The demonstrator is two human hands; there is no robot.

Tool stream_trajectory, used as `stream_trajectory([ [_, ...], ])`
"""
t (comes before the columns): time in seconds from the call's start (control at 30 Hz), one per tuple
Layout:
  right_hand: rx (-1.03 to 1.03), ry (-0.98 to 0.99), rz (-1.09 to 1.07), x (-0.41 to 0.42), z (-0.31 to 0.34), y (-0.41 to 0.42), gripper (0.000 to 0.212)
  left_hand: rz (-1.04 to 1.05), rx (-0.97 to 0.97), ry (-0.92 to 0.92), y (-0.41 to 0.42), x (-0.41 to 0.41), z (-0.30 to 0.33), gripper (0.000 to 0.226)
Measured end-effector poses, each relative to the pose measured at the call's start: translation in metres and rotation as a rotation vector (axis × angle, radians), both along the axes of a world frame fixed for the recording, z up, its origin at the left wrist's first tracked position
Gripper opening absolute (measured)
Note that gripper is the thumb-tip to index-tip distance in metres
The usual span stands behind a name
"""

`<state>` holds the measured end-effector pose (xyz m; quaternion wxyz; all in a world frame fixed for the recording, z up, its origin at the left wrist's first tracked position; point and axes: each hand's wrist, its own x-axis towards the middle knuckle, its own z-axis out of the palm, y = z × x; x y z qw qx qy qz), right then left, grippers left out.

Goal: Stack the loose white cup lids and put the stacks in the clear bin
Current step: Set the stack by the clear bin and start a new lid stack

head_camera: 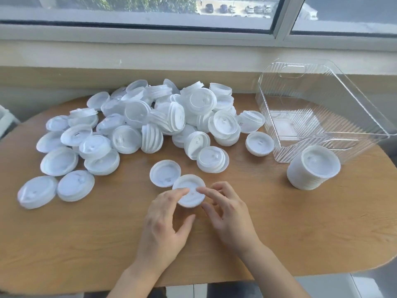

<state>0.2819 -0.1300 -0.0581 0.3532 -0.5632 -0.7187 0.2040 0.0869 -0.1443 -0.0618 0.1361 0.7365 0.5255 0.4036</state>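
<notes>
A loose white lid [187, 197] lies on the wooden table [279, 222] near the front centre, between both hands. My left hand [165, 222] rests its fingertips on the lid's left side, thumb spread away from it. My right hand [227, 214] pinches the lid's right rim between forefinger and thumb. Another single lid [164, 173] lies upside down just behind it. A big pile of loose lids [154, 117] covers the table's left and middle. A finished stack of lids [312, 171] stands in front of the clear ribbed bin [365, 123] at the right, and no lids show inside the bin.
The table is rounded at both ends, and its front edge runs just below my wrists. A window sill and wall rise directly behind the pile and the bin. Bare wood shows in front of the pile and to the right of my hands.
</notes>
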Motion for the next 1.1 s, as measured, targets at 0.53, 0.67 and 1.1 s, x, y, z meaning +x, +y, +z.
stream_trajectory([
  [0.53,0.012,0.110,0.045,-0.027,0.008,-0.008,0.005,0.062,-0.249,-0.207,0.006,-0.023,-0.004,0.086],
  [0.67,0.012,0.073,0.084,-0.028,0.012,-0.012,0.005,0.062,-0.278,-0.257,0.005,-0.026,-0.001,0.085],
  [1.1,0.126,0.160,-0.195,-0.019,0.022,-0.009,0.005,0.065,-0.223,-0.302,0.004,-0.026,0.001,0.084],
])
